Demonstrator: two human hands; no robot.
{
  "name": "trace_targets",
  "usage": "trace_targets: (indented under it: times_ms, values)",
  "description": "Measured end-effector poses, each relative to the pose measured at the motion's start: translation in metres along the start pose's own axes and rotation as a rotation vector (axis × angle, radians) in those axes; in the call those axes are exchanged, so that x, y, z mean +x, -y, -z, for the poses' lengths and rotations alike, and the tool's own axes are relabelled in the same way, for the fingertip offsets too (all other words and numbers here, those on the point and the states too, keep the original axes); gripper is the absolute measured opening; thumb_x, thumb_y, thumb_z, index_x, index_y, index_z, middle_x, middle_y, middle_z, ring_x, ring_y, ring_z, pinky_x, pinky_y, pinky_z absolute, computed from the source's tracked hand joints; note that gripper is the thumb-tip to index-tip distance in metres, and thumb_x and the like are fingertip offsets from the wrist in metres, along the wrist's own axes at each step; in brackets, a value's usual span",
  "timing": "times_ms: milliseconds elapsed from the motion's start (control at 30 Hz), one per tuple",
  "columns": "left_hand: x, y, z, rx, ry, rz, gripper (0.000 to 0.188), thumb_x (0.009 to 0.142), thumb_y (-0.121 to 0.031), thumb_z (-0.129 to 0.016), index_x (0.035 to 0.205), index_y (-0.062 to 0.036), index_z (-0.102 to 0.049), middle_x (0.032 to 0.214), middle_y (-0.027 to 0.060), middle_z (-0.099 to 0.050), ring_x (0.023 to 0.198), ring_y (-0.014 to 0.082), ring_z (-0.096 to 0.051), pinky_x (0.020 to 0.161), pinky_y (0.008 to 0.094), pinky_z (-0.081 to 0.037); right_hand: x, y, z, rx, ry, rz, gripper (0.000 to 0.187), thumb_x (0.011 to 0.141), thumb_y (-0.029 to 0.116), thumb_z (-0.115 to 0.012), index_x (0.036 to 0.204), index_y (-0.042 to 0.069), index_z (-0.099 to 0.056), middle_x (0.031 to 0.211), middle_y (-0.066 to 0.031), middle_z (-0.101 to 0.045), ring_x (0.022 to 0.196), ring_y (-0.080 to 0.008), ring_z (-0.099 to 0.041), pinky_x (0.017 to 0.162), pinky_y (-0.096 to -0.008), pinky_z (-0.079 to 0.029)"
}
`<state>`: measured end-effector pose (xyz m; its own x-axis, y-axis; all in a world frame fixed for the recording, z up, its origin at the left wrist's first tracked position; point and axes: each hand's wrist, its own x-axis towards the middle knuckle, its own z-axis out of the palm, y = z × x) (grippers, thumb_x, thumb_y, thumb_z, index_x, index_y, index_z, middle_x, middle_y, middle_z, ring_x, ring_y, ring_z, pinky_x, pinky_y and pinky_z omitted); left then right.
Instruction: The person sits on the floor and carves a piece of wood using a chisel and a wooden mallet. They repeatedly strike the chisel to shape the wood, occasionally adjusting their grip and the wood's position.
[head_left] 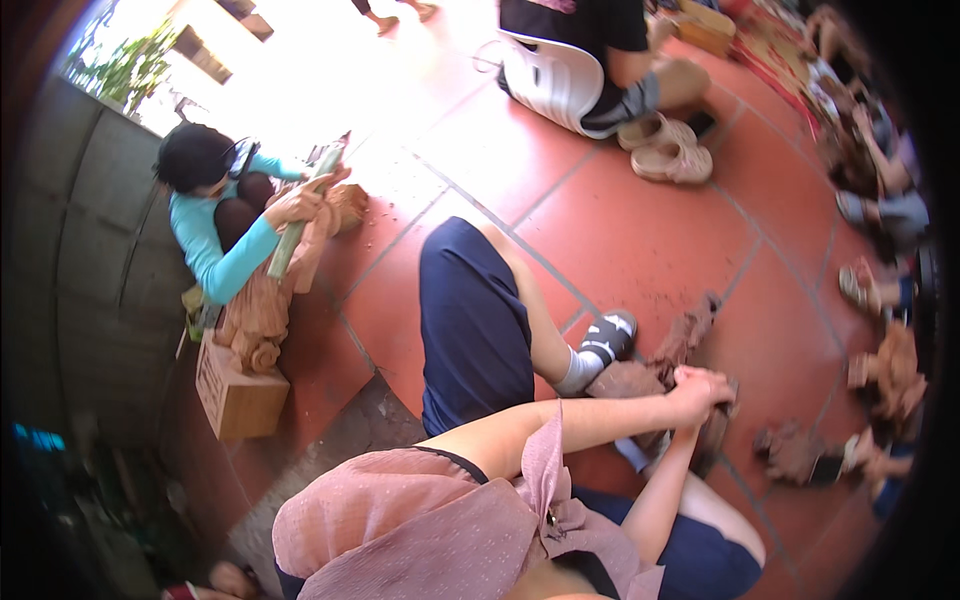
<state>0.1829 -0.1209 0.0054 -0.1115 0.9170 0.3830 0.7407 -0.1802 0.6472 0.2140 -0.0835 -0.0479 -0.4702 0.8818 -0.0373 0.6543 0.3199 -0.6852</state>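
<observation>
My two hands meet over a dark brown carved wooden piece (684, 340) on the floor beside my feet. My left hand (692, 401) reaches across from the left, its fingers closed. Close against it is my right hand (717, 388), also closed and partly covered. Whatever is inside the fingers is too small and hidden to name. The carving's narrow, rough end points away from me, and a broader block-like part (622, 379) lies near my left foot in a dark patterned sandal (608, 338).
On the left, a seated person in a turquoise top (225, 255) holds a pale green bar-like object (300, 215) over a carved wooden figure (255, 325). Ahead, a person sits on a white stool (553, 85) near beige clogs (670, 160). Other carvings (890, 375) and people line the right.
</observation>
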Motion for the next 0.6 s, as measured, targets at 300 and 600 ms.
trace_targets:
  times_ms: [300, 600]
  values:
    - [0.003, -0.003, -0.005, 0.123, -0.010, 0.076, 0.025, 0.070, -0.005, -0.064, 0.094, -0.0063, -0.057, 0.087, 0.0114, -0.054, 0.080, 0.0280, -0.057, 0.066, 0.0388, -0.049, -0.005, 0.015, 0.004, -0.545, 0.069, -0.098, 0.023, 0.071, 0.006, -0.073, 0.090, 0.009, -0.061, 0.090, -0.0023, -0.059, 0.087, -0.0103, -0.056, 0.075, -0.0245, -0.047]
    - [0.001, -0.007, -0.027, 0.802, -0.119, 0.243, 0.018, 0.068, -0.010, -0.058, 0.086, -0.0069, -0.059, 0.082, 0.0133, -0.049, 0.079, 0.0325, -0.053, 0.068, 0.0432, -0.045, -0.004, 0.035, 0.005, -0.973, 0.109, -0.183, 0.024, 0.071, 0.007, -0.073, 0.091, 0.010, -0.060, 0.091, -0.0023, -0.058, 0.089, -0.0105, -0.056, 0.077, -0.0247, -0.046]
